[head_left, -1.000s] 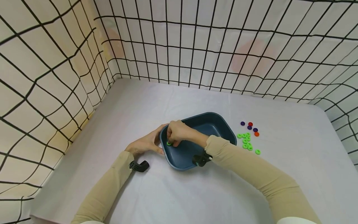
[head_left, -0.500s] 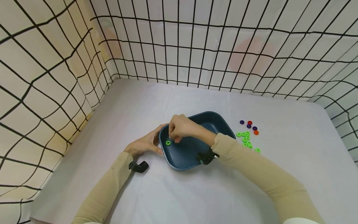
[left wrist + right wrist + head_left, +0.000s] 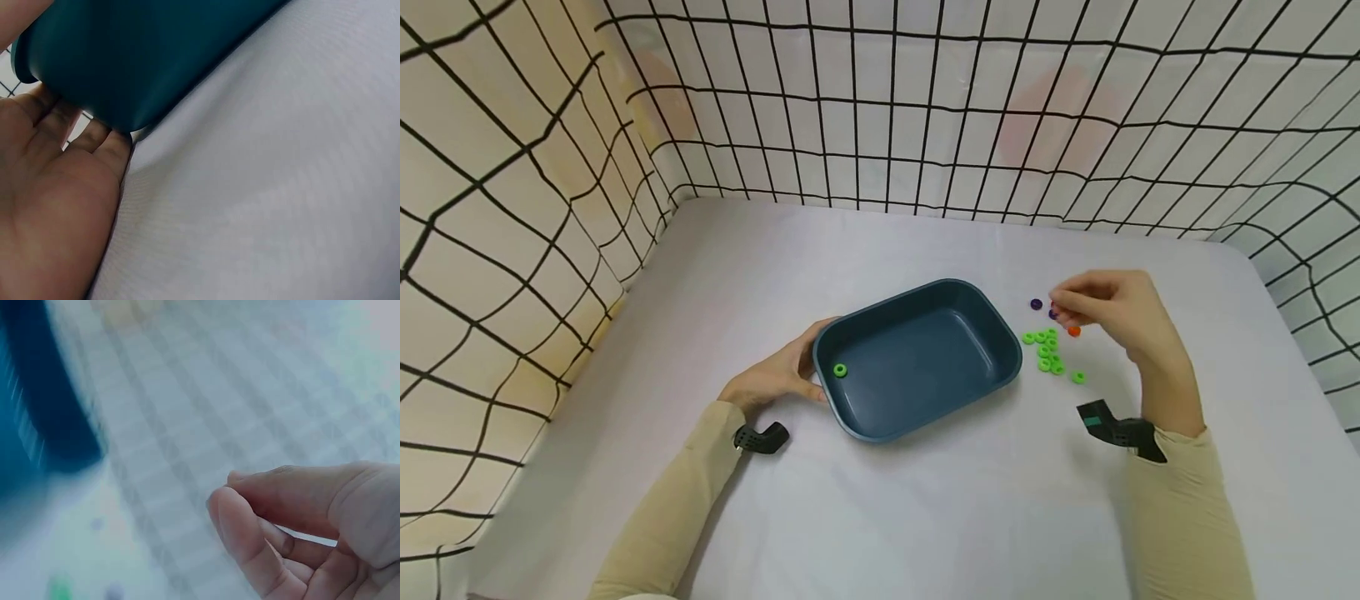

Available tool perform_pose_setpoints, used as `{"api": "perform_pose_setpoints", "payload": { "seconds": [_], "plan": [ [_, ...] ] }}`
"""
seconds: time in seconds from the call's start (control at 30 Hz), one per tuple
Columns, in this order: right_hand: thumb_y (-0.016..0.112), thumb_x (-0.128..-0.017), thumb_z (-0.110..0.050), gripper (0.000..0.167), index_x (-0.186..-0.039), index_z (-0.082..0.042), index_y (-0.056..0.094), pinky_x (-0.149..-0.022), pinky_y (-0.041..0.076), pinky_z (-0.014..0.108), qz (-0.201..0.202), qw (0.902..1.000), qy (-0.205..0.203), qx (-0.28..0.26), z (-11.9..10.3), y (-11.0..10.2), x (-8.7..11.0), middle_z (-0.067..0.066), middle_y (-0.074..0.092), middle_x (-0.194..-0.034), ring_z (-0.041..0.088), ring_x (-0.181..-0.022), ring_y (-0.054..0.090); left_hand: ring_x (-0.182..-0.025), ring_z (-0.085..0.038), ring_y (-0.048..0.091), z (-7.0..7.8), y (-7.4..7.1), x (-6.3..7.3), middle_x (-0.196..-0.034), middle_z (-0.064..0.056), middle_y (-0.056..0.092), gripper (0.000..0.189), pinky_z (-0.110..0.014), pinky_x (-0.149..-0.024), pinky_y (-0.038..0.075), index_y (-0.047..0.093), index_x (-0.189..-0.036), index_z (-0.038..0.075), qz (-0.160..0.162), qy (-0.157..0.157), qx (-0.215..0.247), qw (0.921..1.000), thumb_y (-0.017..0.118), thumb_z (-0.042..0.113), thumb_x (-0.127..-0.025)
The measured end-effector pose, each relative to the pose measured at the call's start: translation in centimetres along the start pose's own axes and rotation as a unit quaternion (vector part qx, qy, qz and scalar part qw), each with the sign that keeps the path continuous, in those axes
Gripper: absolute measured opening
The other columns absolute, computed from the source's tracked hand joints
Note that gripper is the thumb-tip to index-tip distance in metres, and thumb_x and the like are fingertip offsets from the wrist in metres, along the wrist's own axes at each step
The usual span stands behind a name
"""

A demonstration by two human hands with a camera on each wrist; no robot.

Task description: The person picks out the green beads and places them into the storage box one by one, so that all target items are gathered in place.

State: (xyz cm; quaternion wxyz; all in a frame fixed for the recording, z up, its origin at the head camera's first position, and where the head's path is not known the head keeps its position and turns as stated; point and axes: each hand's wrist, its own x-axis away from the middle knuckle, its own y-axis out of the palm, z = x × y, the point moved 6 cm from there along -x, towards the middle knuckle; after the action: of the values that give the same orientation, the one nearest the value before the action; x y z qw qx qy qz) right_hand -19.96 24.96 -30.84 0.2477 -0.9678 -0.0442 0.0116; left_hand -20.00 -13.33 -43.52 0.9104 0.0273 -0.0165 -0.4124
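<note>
Right fingers by the colored pieces, green rings just down and left

My right hand (image 3: pixel 1123 312) is right of center, fingers angled left, the tips overlapping a red piece (image 3: pixel 1053 305) and a purple piece (image 3: pixel 1053 314). Another purple piece (image 3: pixel 1036 304) sits just left of the tips, an orange piece (image 3: pixel 1074 331) just below them. Can't tell if the tips touch anything.

Key relation: the loose green rings (image 3: pixel 1052 344) bunch toward the lower left of the tips, between them and the right end of the blue tray (image 3: pixel 917 367). My right hand is clearly nearer to all of these, so any reach looks short and downward. Rings are round, no long axis to match; the group itself trails from upper left to lower right.

Right thumb and forefinger (image 3: pixel 234 525) tips are drawn together, nothing visible between them in the wrist view. Pieces there are only a blur, lower left.

My left hand (image 3: pixel 778 375) is bent round the tray's left end, thumb and fingers apart. Tray's long axis climbs from lower left to upper right on the worktop (image 3: pixel 887 517). One green ring (image 3: pixel 840 370) lies inside, near that left end, so it's the left hand's neighbor.
</note>
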Motion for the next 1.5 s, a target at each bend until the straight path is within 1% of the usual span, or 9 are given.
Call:
{"api": "perform_pose_setpoints", "payload": {
  "seconds": [0.1,0.2,0.27,0.33,0.43,0.6,0.87,1.17,1.5],
  "plan": [
    [0.068,-0.094,-0.015,0.033,-0.110,0.014,0.063,-0.066,0.058,0.020,0.009,0.9986,0.051,-0.011,5.1,-1.6,1.1,-0.009,0.072,-0.078,0.010,-0.066,0.070,-0.146,-0.024,0.022,0.3,-0.3,0.3,-0.159,-0.006,0.027,0.111,-0.049,-0.122,0.010,0.021,-0.156,0.019,0.002,-0.001,-0.003,1.0000,0.091,0.019,-0.070],
    [0.068,-0.094,-0.021,0.042,-0.115,0.015,0.061,-0.067,0.058,0.020,-0.010,0.9952,0.095,0.022,8.4,-1.9,2.1,-0.009,0.071,-0.079,0.011,-0.067,0.069,-0.146,-0.025,0.023,0.4,-0.4,0.3,-0.159,-0.008,0.027,0.110,-0.047,-0.123,0.011,0.021,-0.156,0.018,0.000,0.003,-0.004,1.0000,0.091,0.018,-0.070],
    [0.069,-0.094,-0.025,0.045,-0.117,0.014,0.060,-0.067,0.058,0.021,-0.037,0.9909,0.117,0.055,9.8,-1.8,2.6,-0.006,0.069,-0.079,0.011,-0.067,0.067,-0.146,-0.026,0.023,0.4,-0.3,0.2,-0.159,-0.008,0.027,0.111,-0.044,-0.123,0.013,0.021,-0.156,0.017,-0.001,0.005,-0.002,1.0000,0.091,0.018,-0.070],
    [0.070,-0.093,-0.026,0.045,-0.116,0.012,0.062,-0.067,0.057,0.021,-0.068,0.9863,0.127,0.081,10.7,-1.7,3.0,-0.001,0.069,-0.079,0.013,-0.067,0.064,-0.146,-0.026,0.023,0.3,-0.2,0.2,-0.158,-0.008,0.027,0.112,-0.044,-0.123,0.014,0.022,-0.156,0.018,0.000,0.005,-0.004,1.0000,0.092,0.018,-0.069],
    [0.072,-0.091,-0.024,0.041,-0.114,0.010,0.064,-0.067,0.055,0.022,-0.104,0.9813,0.123,0.105,11.5,-1.6,3.3,0.003,0.068,-0.077,0.014,-0.066,0.063,-0.146,-0.026,0.022,0.3,-0.1,0.1,-0.158,-0.008,0.027,0.113,-0.045,-0.122,0.013,0.022,-0.156,0.017,0.003,0.005,-0.006,1.0000,0.092,0.018,-0.068],
    [0.076,-0.087,-0.022,0.037,-0.109,0.007,0.067,-0.066,0.052,0.023,-0.119,0.9795,0.113,0.116,12.2,-1.5,3.7,0.004,0.068,-0.076,0.014,-0.065,0.064,-0.146,-0.027,0.022,0.1,0.1,0.2,-0.158,-0.009,0.027,0.113,-0.048,-0.122,0.012,0.022,-0.156,0.017,0.003,0.005,-0.007,1.0000,0.092,0.018,-0.068],
    [0.076,-0.087,-0.018,0.031,-0.104,0.007,0.068,-0.062,0.055,0.024,-0.133,0.9785,0.100,0.122,12.1,-1.2,3.5,0.006,0.066,-0.074,0.013,-0.063,0.062,-0.147,-0.027,0.021,0.1,0.1,0.3,-0.159,-0.008,0.027,0.113,-0.049,-0.123,0.010,0.022,-0.156,0.017,0.003,0.004,-0.007,1.0000,0.092,0.021,-0.068],
    [0.076,-0.086,-0.018,0.029,-0.101,0.006,0.068,-0.062,0.054,0.025,-0.142,0.9748,0.112,0.131,11.9,-0.8,3.4,0.004,0.064,-0.074,0.012,-0.063,0.062,-0.148,-0.027,0.020,0.1,0.1,0.2,-0.159,-0.007,0.027,0.114,-0.050,-0.123,0.009,0.022,-0.156,0.017,0.007,-0.001,-0.012,0.9999,0.093,0.023,-0.067],
    [0.076,-0.086,-0.020,0.030,-0.100,0.006,0.067,-0.063,0.054,0.024,-0.144,0.9724,0.122,0.137,11.7,-0.5,3.3,0.003,0.065,-0.075,0.013,-0.065,0.063,-0.147,-0.027,0.021,0.3,0.1,0.2,-0.159,-0.006,0.027,0.115,-0.052,-0.122,0.009,0.022,-0.156,0.019,0.006,0.004,-0.015,0.9999,0.093,0.025,-0.066]
  ]
}}
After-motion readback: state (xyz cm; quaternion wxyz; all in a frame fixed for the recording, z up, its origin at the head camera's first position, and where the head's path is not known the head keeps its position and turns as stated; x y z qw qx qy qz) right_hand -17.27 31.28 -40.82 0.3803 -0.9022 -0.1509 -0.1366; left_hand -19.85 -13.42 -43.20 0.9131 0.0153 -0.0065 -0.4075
